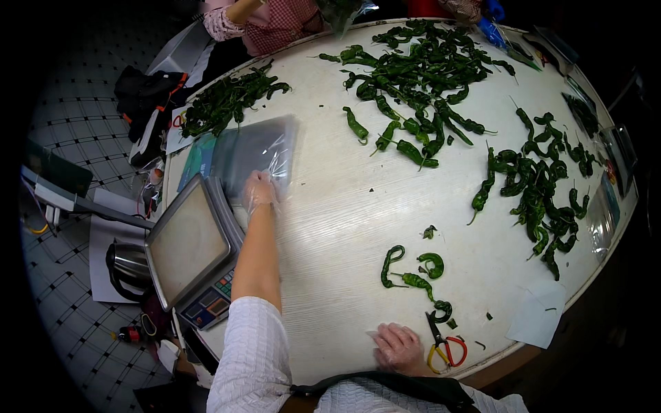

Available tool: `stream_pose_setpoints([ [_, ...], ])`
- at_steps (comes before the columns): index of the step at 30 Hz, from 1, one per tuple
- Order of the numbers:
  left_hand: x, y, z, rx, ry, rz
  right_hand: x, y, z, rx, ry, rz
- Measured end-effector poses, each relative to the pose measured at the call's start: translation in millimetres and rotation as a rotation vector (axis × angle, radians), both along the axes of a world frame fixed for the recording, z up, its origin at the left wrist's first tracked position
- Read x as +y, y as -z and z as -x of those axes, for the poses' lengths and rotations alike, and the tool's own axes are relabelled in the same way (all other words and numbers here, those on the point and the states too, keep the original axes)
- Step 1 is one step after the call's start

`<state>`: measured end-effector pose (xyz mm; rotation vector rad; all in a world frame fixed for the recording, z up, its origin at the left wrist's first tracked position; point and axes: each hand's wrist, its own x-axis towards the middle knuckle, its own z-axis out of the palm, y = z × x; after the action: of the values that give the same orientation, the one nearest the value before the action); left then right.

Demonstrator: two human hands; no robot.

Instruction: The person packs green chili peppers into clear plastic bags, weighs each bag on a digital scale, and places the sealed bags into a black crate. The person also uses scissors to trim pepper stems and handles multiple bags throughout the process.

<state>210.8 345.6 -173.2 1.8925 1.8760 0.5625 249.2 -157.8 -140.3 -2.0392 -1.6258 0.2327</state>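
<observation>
My left hand [261,192], in a clear plastic glove, reaches forward to the near edge of a stack of clear plastic bags [253,147]. Its fingers are bent against the bags; whether they pinch one is hidden. Palm down near the table's front edge rests my right hand [397,348], also gloved, with loosely bent fingers and nothing visible in it. Just right of it lie scissors [443,347] with one red and one yellow handle. Beyond the scissors are several loose green peppers [417,281] and cut scraps.
A digital scale [188,242] stands left of my forearm. Green peppers form a large pile [423,67] at the back, another [539,191] at right and one [230,100] at far left. Filled bags [581,113] line the right edge. Across the table are a person's sleeve [224,25] and a blue-gloved hand [491,32].
</observation>
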Motion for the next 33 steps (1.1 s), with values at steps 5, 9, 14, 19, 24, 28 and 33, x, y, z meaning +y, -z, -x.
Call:
stream_pose_setpoints([
  [5, -24, -57, 6, -0.137, 0.106, -0.16, 2, -6, -1, 0.066, -0.028, -0.011],
  [9, -180, -113, 35, -0.097, 0.63, -0.328, 21, -16, -17, 0.49, 0.101, 0.103],
  [14, -342, -119, 84, -0.059, 0.884, -0.331, 54, -43, 3, 1.449, 0.191, -0.131],
  [19, -404, -88, 122, 0.058, 0.872, -0.299, 18, -13, 25, 1.718, 0.325, -0.005],
  [24, -419, -84, 121, -0.104, 0.946, -0.238, -19, -23, 31, 1.326, 0.087, 0.037],
  [28, -406, -51, 125, -0.347, 0.756, 0.304, -39, -15, 30, 1.116, 0.094, 0.066],
  [33, -394, -56, 108, -0.663, 0.405, 0.234, -81, -30, 18, 1.479, 0.523, 0.203],
])
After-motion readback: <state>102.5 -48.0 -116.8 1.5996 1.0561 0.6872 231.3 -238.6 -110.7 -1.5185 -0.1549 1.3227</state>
